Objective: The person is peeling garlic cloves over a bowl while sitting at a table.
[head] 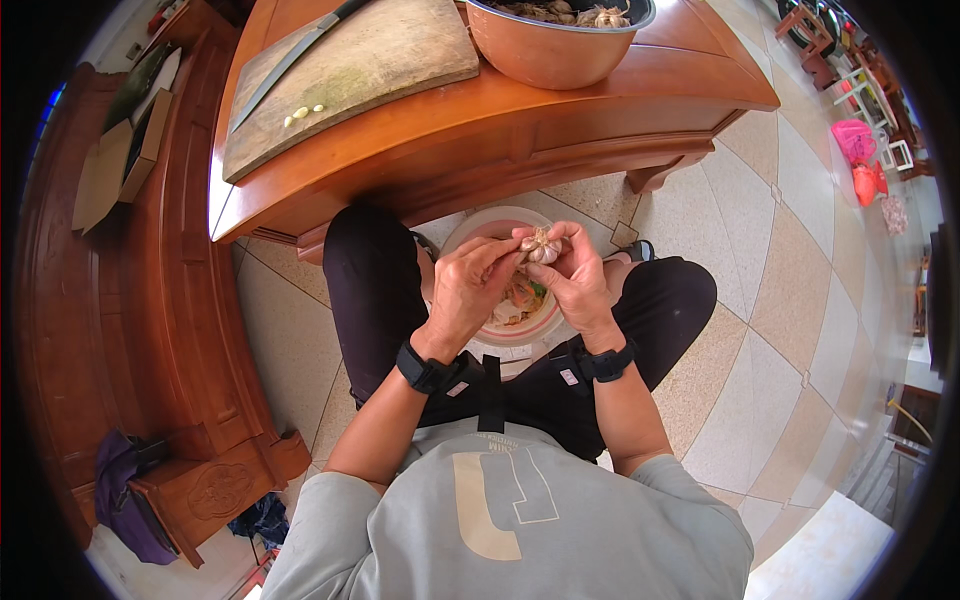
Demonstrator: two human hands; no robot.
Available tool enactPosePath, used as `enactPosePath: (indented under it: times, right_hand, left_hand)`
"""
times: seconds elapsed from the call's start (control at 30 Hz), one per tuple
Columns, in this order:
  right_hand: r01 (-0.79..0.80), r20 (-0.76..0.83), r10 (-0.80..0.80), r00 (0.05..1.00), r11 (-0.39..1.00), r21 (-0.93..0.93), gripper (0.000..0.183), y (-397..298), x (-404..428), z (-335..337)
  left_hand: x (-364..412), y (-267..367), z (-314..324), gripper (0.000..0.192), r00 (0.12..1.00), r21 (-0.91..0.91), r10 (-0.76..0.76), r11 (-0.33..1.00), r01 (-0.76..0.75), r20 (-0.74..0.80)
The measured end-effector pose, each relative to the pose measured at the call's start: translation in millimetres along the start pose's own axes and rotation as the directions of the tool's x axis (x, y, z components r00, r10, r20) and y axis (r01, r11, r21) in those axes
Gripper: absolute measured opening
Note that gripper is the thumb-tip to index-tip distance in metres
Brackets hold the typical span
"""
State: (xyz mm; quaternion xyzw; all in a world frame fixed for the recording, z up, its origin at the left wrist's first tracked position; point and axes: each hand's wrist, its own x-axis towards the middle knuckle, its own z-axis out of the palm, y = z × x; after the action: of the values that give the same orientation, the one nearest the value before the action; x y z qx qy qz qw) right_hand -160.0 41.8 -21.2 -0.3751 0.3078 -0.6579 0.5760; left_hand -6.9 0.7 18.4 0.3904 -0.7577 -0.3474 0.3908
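Note:
A garlic bulb (541, 247) with papery, purple-streaked skin is held between both hands above a waste bin. My right hand (576, 279) grips it from the right with fingers and thumb. From the left, the fingertips of my left hand (469, 281) pinch at its side. Below them, the round bin (553, 324) stands between my legs, with peelings and food scraps (517, 304) inside. Several peeled garlic cloves (301, 112) lie on a wooden cutting board (390, 71), near a knife (289, 71) with a dark handle.
A wooden table (450, 142) stands in front of me, carrying the board and a brown pot (551, 56) of garlic bulbs. To the left is a wooden bench (180, 322) with an open cardboard box (124, 161). Pink and red bags (855, 142) lie on the tiled floor (750, 300) at far right.

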Motion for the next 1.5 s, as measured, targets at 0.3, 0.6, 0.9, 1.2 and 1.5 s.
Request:
enactPosePath:
  times: [0.3,0.6,0.9,1.2,1.5]
  right_hand:
    - [-0.017,-0.01,0.017,1.0,1.0,-0.024,0.036,-0.8,0.3,3.4]
    - [0.002,-0.004,-0.002,1.0,1.0,-0.013,0.037,4.6,-1.8,2.3]
    - [0.092,-0.017,-0.093,0.996,0.995,-0.03,0.041,11.6,-1.2,0.8]
    - [0.077,-0.048,-0.079,0.996,0.996,-0.034,0.04,9.8,-2.0,-1.1]
    - [0.102,-0.054,-0.104,0.993,0.994,-0.044,0.037,9.9,-1.0,-2.1]
  left_hand:
    - [-2.5,-0.1,0.9,0.015,1.0,-0.043,0.016,0.999,-0.017,-0.026]
    - [-0.5,-3.3,0.3,0.012,0.982,0.157,0.173,0.975,-0.16,-0.078]
    - [0.6,-6.0,1.1,0.011,0.975,0.227,0.194,0.96,-0.165,-0.112]
    - [0.0,-7.5,0.3,0.009,0.983,0.182,0.154,0.974,-0.133,-0.105]
    - [-0.3,-1.9,-2.8,0.008,0.989,0.138,0.142,0.981,-0.135,-0.042]
